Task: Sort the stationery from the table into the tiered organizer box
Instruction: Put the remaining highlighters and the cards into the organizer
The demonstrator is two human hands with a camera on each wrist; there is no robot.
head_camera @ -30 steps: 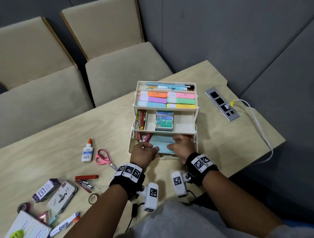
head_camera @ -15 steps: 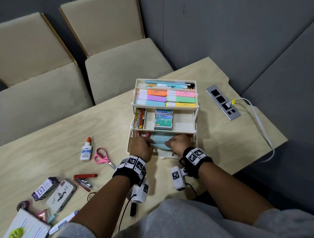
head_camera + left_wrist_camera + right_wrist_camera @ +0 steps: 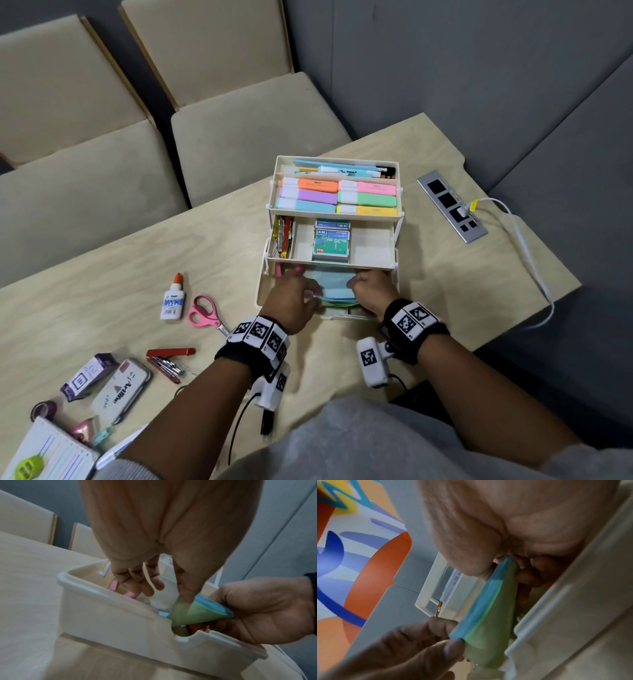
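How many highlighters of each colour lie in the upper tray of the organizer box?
Orange highlighter: 1
Purple highlighter: 1
Blue highlighter: 1
Pink highlighter: 1
Green highlighter: 1
Yellow highlighter: 1
Total: 6

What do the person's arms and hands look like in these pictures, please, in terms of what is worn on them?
Both forearms are bare. The left hand and right hand wear no gloves. Each wrist carries a black band faced with white squares printed with black coded markers. Under each wrist hangs a small white camera block bearing another marker, with a thin black cable trailing from the left one. Grey clothing shows at the bottom edge.
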